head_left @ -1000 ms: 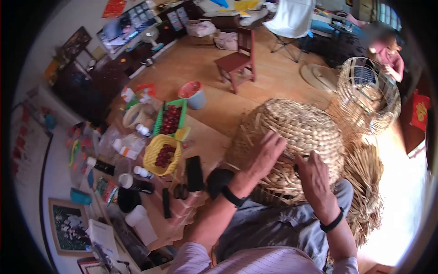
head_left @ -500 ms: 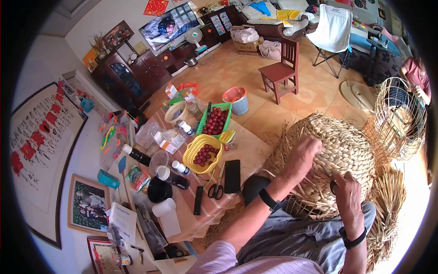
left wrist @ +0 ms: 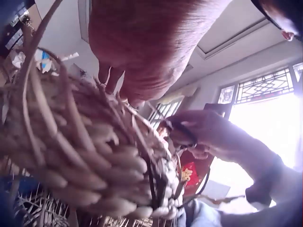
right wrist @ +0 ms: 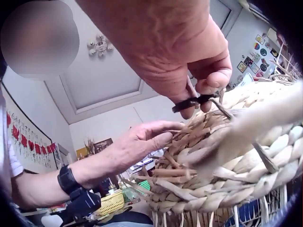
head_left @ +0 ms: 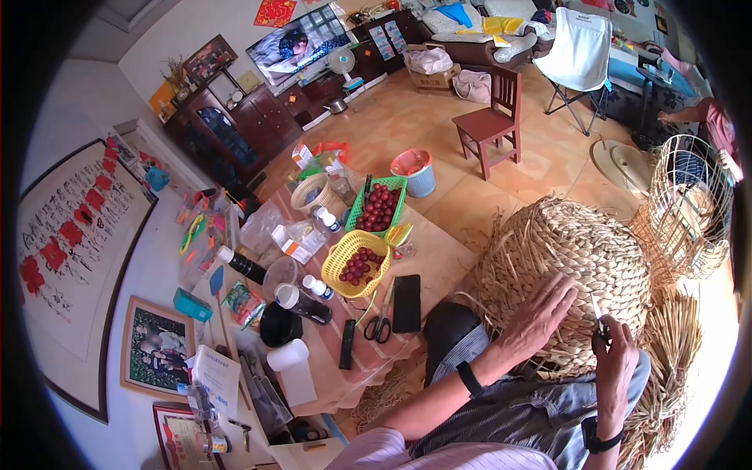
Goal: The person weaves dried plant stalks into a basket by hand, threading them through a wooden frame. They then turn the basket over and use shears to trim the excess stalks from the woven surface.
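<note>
A large woven straw basket (head_left: 583,247), braided in thick plaits, stands bottom up against the person's knees. Spread on the weave near its front left, the left hand (head_left: 544,312) has its fingers extended; in the right wrist view the same hand (right wrist: 142,142) reaches to loose straw ends. The right hand (head_left: 616,360) grips small black-handled scissors (head_left: 601,335), their blades pointing up along the basket's side. Fingers curl through the handles (right wrist: 191,103) in the right wrist view. Cut straw stubs (right wrist: 175,172) stick out of the plaits.
On the left, a cloth-covered table (head_left: 431,243) bears a yellow basket (head_left: 337,270) and a green basket (head_left: 399,200) of red fruit, a phone (head_left: 406,304), and other scissors (head_left: 377,327). A straw bundle (head_left: 666,368) lies right. Beyond stand a wooden chair (head_left: 487,125) and wire-frame basket (head_left: 689,180).
The left hand went from the basket's front, rose with fingers curled, then came down flat on the weave. The right hand's scissors now point upward. The head view has swung left.
</note>
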